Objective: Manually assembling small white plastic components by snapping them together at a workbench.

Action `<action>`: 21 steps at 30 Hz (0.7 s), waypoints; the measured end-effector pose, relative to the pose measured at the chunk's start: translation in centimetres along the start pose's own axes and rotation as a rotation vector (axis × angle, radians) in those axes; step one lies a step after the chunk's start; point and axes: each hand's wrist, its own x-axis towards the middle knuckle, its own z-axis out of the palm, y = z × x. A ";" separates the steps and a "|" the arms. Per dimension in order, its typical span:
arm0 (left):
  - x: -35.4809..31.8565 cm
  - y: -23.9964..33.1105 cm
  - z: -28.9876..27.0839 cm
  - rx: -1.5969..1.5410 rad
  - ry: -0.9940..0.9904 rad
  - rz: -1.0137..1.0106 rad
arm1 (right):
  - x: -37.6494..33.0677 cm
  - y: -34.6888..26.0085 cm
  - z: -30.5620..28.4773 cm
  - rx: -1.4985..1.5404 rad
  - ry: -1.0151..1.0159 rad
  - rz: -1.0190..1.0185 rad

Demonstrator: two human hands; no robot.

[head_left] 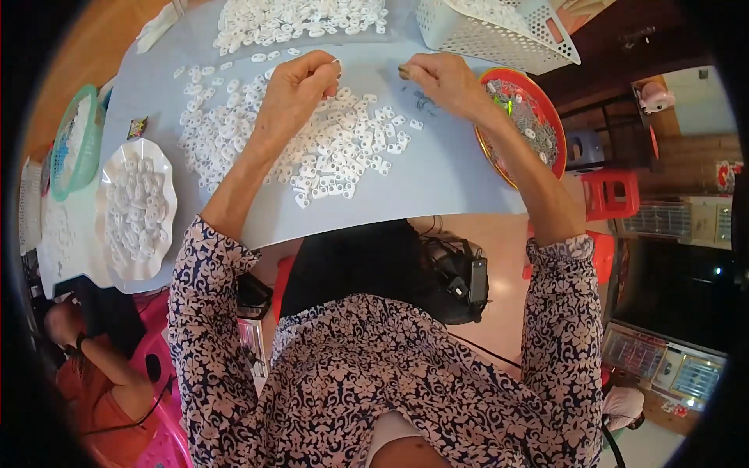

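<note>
My left hand [300,87] is closed above the far side of a pile of small white plastic pieces [328,152], oval with two holes each. A white edge shows at its fingertips, apparently one such piece. To the right, my right hand [449,84] pinches thumb and finger together over the table. Something small and brownish shows at its fingertips, too small to name. Below those fingertips lie a few small dark grey bits [424,101]. A red bowl [560,129] of grey bits stands beside my right wrist, partly hidden by my forearm.
A clear tray of white pieces [300,22] and a white perforated basket [499,43] stand at the far side. On the left are a scalloped white dish [168,226] and a green basket [92,148]. A person in orange [117,374] sits lower left, near a pink chair [160,366].
</note>
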 end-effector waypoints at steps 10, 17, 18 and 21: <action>0.0 0.0 0.0 -0.005 0.014 0.007 | -0.3 -0.9 -0.7 0.006 -0.048 0.056; 0.0 -0.3 -0.1 0.034 0.000 0.008 | 0.2 -0.8 -0.6 -0.210 -0.106 -0.214; 0.0 -0.2 -0.1 0.029 -0.005 0.013 | 0.3 -0.7 -0.6 -0.210 -0.106 -0.213; 0.0 -0.1 0.0 0.027 0.000 0.004 | 0.3 -0.7 -0.4 -0.285 -0.089 -0.277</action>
